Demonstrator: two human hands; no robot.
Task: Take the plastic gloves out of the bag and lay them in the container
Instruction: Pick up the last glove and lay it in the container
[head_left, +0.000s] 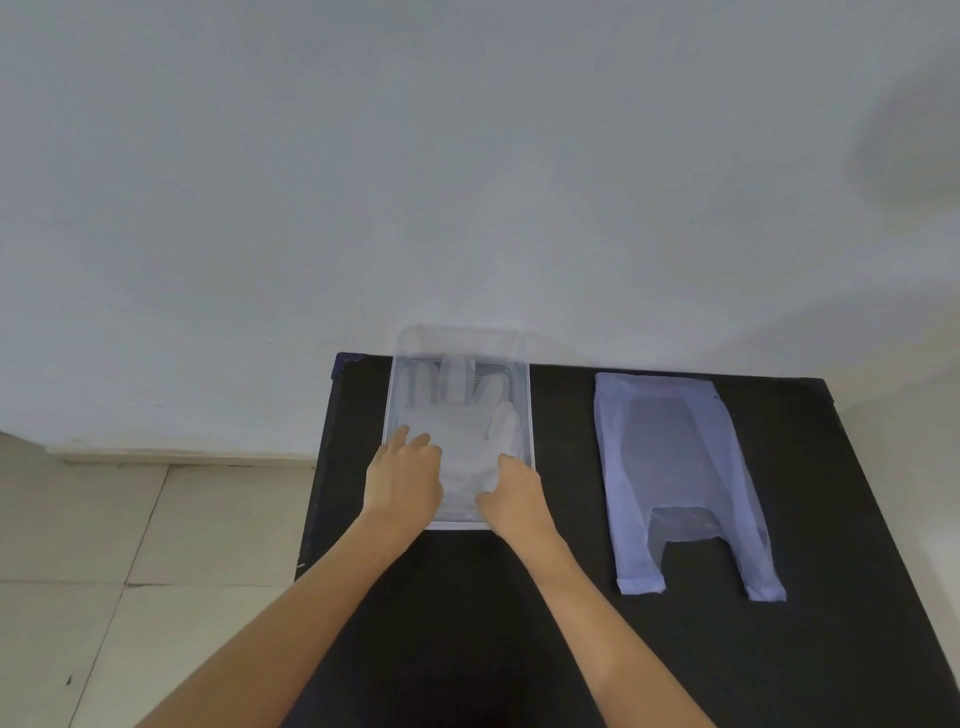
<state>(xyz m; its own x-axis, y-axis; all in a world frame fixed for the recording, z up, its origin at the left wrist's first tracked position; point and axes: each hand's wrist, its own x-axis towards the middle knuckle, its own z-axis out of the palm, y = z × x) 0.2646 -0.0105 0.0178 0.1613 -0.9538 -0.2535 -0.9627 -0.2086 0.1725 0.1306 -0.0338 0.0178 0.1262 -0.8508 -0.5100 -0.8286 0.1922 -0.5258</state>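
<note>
Hands (405, 483) on glove (462, 415), fingers away.

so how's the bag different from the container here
The bag lies flat and limp on the black table; the container is a rigid tray with raised walls. The bag looks empty, while the container holds plastic gloves under both hands. Both are translucent plastic.
</note>
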